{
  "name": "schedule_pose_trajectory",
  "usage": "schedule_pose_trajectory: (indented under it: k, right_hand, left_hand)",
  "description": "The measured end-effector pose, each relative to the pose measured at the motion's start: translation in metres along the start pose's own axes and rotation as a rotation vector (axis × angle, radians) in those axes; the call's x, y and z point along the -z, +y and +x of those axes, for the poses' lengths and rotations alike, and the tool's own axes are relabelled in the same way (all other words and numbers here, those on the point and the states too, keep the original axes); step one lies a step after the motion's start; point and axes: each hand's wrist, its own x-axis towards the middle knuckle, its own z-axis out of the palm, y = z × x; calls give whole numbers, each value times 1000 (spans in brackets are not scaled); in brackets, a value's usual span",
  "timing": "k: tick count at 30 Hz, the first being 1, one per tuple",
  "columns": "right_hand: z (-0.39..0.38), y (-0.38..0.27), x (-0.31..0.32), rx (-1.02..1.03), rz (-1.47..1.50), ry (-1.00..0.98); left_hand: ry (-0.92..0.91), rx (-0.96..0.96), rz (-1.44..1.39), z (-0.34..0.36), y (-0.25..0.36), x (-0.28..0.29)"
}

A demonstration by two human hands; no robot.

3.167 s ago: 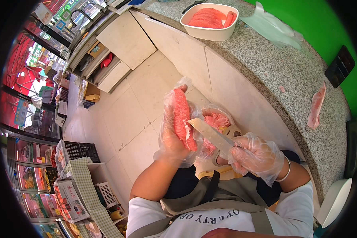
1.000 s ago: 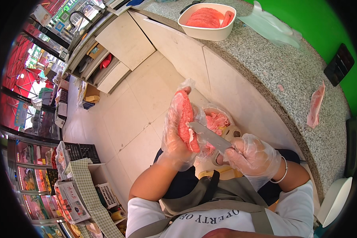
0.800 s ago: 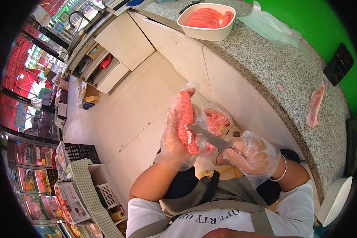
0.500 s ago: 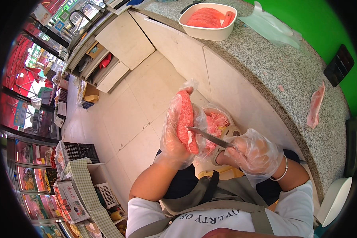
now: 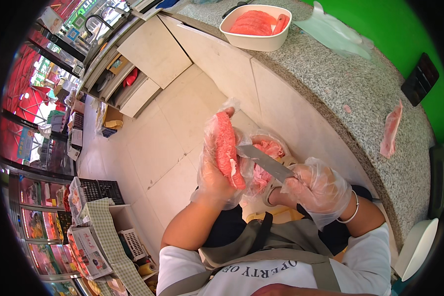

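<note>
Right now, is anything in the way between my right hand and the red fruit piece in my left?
The knife in your right hand spans the gap to the red fruit piece, and clear glove plastic bunches beside the piece, near the blade's tip. Nothing else visible stands between.

My feed comes through bright, with the strongest light at nine to ten o'clock, where the shopfront opening (image 5: 36, 150) burns out to white. Pale floor tiles (image 5: 170, 130) pick up a soft sheen; shadows pool in the open shelves (image 5: 112, 76) at ten. I see small glints on the right hand's clear glove (image 5: 325, 190), while the knife blade (image 5: 269, 162) keeps a sharp outline. The fisheye bows the tabletop (image 5: 360, 98) from twelve to four, detail softens toward nine, and black swallows the corners.
</note>
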Motion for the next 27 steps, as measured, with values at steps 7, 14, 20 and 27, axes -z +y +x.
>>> schedule_pose_trajectory:
  k: [7, 14, 20, 27]
  right_hand:
    - [1, 5, -7, -276, 514, -90]
    - [4, -1, -3, -313, 372, -156]
    - [-1, 0, -8, -191, 208, -61]
    - [3, -4, -2, -270, 344, -145]
  left_hand:
    - [-24, 9, 42, 1, 3, 2]
    - [-7, -17, 72, 2, 2, 5]
    - [-21, -15, 72, 3, 0, 10]
    - [-7, 50, 81, -1, 2, 1]
